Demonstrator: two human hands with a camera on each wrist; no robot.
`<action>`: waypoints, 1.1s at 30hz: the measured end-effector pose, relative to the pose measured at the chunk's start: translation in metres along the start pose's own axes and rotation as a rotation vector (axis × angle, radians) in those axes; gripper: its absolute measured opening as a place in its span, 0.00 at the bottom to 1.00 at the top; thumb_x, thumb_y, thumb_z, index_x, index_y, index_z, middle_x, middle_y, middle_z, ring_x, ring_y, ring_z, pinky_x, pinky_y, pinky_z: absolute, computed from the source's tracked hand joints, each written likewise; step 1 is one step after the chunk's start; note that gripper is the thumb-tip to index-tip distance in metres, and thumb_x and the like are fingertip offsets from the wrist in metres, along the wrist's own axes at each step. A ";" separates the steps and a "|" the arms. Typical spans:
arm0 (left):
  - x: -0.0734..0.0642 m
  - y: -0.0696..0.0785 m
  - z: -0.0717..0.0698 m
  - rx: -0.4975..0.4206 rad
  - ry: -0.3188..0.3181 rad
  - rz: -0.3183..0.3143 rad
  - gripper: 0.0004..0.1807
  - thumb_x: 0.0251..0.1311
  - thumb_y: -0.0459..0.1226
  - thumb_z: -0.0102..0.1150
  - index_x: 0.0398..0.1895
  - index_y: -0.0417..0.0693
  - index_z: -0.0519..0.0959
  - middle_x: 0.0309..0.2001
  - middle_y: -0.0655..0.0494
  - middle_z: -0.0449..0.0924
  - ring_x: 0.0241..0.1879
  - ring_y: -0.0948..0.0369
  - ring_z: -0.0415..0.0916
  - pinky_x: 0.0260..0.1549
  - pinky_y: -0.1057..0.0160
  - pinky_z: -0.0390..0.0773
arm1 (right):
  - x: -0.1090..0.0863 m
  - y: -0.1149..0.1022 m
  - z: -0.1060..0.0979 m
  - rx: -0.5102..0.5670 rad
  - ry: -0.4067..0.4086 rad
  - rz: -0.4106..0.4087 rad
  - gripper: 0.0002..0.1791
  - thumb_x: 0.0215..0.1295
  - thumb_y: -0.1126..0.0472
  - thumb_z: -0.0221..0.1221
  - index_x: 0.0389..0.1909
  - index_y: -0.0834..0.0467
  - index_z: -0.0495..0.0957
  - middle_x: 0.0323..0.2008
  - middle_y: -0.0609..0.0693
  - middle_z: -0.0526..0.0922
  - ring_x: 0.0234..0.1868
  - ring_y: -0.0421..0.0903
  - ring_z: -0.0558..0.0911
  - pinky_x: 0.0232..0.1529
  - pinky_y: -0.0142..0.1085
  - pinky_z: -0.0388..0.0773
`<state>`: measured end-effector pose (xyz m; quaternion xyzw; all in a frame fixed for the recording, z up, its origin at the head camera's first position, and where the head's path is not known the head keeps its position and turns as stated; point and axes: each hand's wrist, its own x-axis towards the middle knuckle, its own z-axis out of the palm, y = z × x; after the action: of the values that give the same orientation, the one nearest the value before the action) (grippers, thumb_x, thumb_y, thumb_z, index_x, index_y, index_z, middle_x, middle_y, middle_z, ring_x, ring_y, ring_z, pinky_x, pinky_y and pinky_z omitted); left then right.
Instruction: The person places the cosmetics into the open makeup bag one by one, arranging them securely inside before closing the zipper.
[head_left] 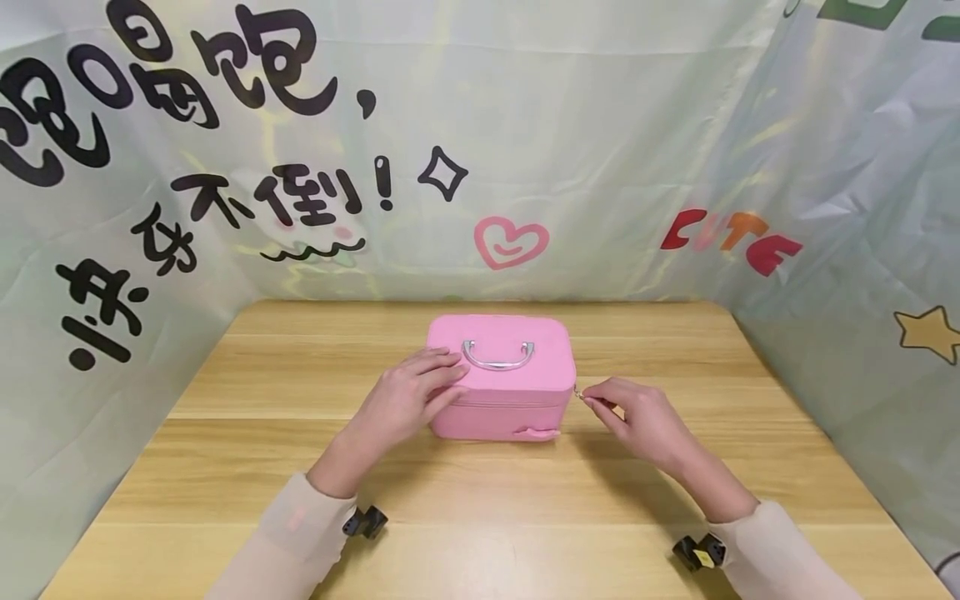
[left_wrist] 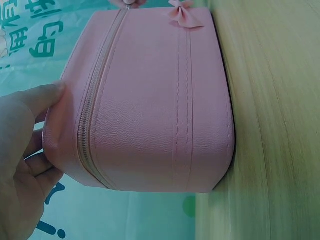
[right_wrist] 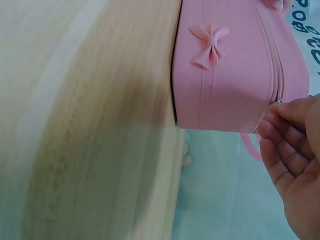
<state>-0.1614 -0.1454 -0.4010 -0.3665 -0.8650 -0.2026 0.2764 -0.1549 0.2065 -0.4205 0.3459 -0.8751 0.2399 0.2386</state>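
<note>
Two hands work at a pink case (head_left: 501,375) that stands about the middle of a wooden table (head_left: 225,467), a little toward the far side. The case is closed, with a silver handle (head_left: 498,357) lying across its lid and a small pink bow (head_left: 536,432) on its near face, low and toward the right. A zipper (left_wrist: 92,107) runs round the case just under the lid.

The left hand (head_left: 408,398) rests on the left end of the case, fingers straight and spread over the edge of the lid, the fingertips close to the left end of the handle. In the left wrist view its thumb (left_wrist: 42,95) presses flat against the side next to the zipper line, and the other fingers lie along the case without curling round anything.

The right hand (head_left: 637,417) is at the right near corner of the case. Its thumb and forefinger are pressed together on the small metal zipper pull (head_left: 579,395), which sits at the corner where the zipper ends. The right wrist view shows the fingertips (right_wrist: 280,112) meeting right at that end of the zipper, the other fingers curled below them.

Both forearms wear light beige sleeves (head_left: 300,533). Behind and beside the table hangs a pale printed cloth (head_left: 600,125) with black lettering, a pink heart (head_left: 510,242) and a yellow star (head_left: 928,333).
</note>
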 end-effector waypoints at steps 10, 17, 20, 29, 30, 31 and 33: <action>-0.001 -0.001 0.000 -0.003 -0.012 -0.007 0.16 0.59 0.41 0.68 0.49 0.48 0.86 0.52 0.52 0.83 0.57 0.53 0.76 0.60 0.54 0.73 | -0.002 -0.010 0.000 0.009 0.009 -0.046 0.10 0.55 0.71 0.68 0.36 0.56 0.85 0.32 0.41 0.84 0.32 0.35 0.81 0.29 0.31 0.80; -0.001 -0.001 0.000 -0.005 0.011 -0.002 0.17 0.58 0.41 0.69 0.49 0.47 0.86 0.51 0.52 0.83 0.56 0.54 0.77 0.60 0.55 0.73 | -0.004 -0.020 0.002 0.039 0.010 -0.009 0.09 0.56 0.69 0.68 0.36 0.55 0.85 0.32 0.40 0.84 0.32 0.35 0.82 0.29 0.30 0.81; 0.000 0.000 -0.001 0.007 0.011 -0.005 0.17 0.58 0.42 0.69 0.50 0.47 0.85 0.52 0.52 0.83 0.57 0.54 0.77 0.60 0.55 0.73 | -0.004 -0.023 0.004 0.049 0.009 -0.006 0.09 0.56 0.69 0.67 0.37 0.56 0.85 0.32 0.39 0.84 0.32 0.35 0.82 0.31 0.32 0.82; 0.000 0.001 0.000 0.017 -0.001 -0.006 0.17 0.59 0.42 0.68 0.50 0.47 0.85 0.51 0.51 0.83 0.57 0.53 0.76 0.60 0.54 0.73 | -0.004 -0.031 0.011 0.100 0.021 -0.028 0.09 0.55 0.70 0.67 0.37 0.57 0.86 0.33 0.39 0.84 0.32 0.34 0.81 0.33 0.23 0.78; 0.000 0.001 0.000 0.019 -0.001 -0.006 0.17 0.59 0.43 0.68 0.50 0.47 0.85 0.51 0.51 0.83 0.57 0.53 0.76 0.60 0.54 0.73 | -0.004 -0.032 0.012 0.112 0.022 -0.025 0.09 0.56 0.70 0.67 0.37 0.58 0.86 0.33 0.40 0.84 0.31 0.34 0.81 0.31 0.23 0.78; 0.000 0.002 0.000 0.021 0.000 -0.007 0.17 0.59 0.43 0.68 0.50 0.47 0.85 0.51 0.51 0.83 0.57 0.53 0.76 0.60 0.54 0.73 | -0.004 -0.033 0.013 0.126 0.021 -0.019 0.09 0.56 0.70 0.67 0.37 0.58 0.86 0.33 0.40 0.85 0.31 0.34 0.80 0.30 0.24 0.78; 0.000 0.002 0.000 0.024 0.001 -0.007 0.18 0.59 0.43 0.68 0.50 0.47 0.85 0.52 0.51 0.83 0.57 0.53 0.76 0.60 0.54 0.73 | -0.005 -0.035 0.016 0.156 0.025 -0.005 0.08 0.57 0.70 0.66 0.38 0.58 0.86 0.33 0.41 0.85 0.31 0.33 0.80 0.28 0.25 0.78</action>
<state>-0.1599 -0.1444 -0.4007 -0.3601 -0.8685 -0.1931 0.2805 -0.1306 0.1768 -0.4267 0.3626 -0.8498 0.3110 0.2226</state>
